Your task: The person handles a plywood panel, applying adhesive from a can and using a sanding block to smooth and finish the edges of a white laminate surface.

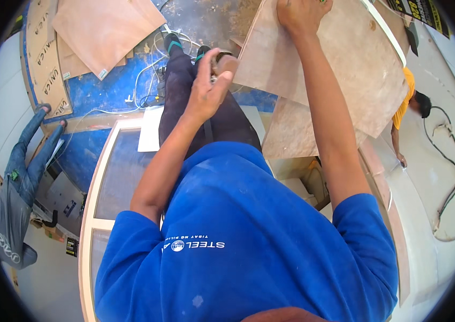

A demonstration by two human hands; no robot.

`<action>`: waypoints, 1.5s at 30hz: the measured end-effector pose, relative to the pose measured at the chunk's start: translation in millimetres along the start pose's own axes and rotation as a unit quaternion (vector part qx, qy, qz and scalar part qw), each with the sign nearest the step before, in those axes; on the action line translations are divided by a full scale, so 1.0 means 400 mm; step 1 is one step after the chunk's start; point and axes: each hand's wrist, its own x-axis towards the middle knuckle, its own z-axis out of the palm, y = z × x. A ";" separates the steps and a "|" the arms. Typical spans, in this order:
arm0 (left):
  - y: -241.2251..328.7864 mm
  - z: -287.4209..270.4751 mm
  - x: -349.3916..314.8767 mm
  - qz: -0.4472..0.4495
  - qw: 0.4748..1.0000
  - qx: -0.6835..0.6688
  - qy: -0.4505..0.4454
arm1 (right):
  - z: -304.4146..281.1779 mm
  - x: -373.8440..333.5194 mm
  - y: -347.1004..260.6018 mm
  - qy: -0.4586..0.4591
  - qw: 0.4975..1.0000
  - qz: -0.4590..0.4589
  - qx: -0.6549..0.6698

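Note:
My left hand [207,90] is raised in front of my legs, its fingers curled around a rounded, brownish thing [226,65] with a dark top; its kind is unclear. My right arm reaches forward over a large plywood sheet [364,64]. At the top edge of the view, my right hand [300,19] rests on or just over this sheet with its fingers closed. A small green bit shows by the fingers, which are partly cut off by the frame. Another plywood piece [297,129] lies beneath the large sheet.
More plywood sheets [106,29] lie on the blue-stained floor [130,94] at far left. White cords [141,80] run near my feet. A framed panel [94,198] stands at my left. One person in grey [10,214] is at left, another in orange [403,99] at right.

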 end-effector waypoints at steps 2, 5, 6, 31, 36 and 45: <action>-0.029 -0.031 0.024 -0.064 0.997 -0.049 -0.009 | -0.017 0.000 -0.010 -0.006 1.000 0.009 0.000; -0.001 -0.009 0.161 -0.090 0.992 -0.088 -0.007 | -0.020 0.001 -0.016 -0.012 1.000 0.012 0.013; -0.024 0.022 0.236 0.030 0.999 -0.022 0.035 | -0.023 0.006 -0.016 -0.010 1.000 0.008 0.015; -0.048 -0.042 -0.130 -0.164 0.983 -0.077 -0.025 | -0.018 0.004 -0.014 -0.014 1.000 0.008 0.011; -0.029 -0.072 0.033 -0.071 0.997 -0.003 -0.036 | -0.019 0.004 -0.013 -0.011 1.000 0.008 0.002; 0.031 0.094 0.362 0.074 0.997 -0.033 0.016 | -0.024 0.003 -0.011 0.003 1.000 0.001 0.006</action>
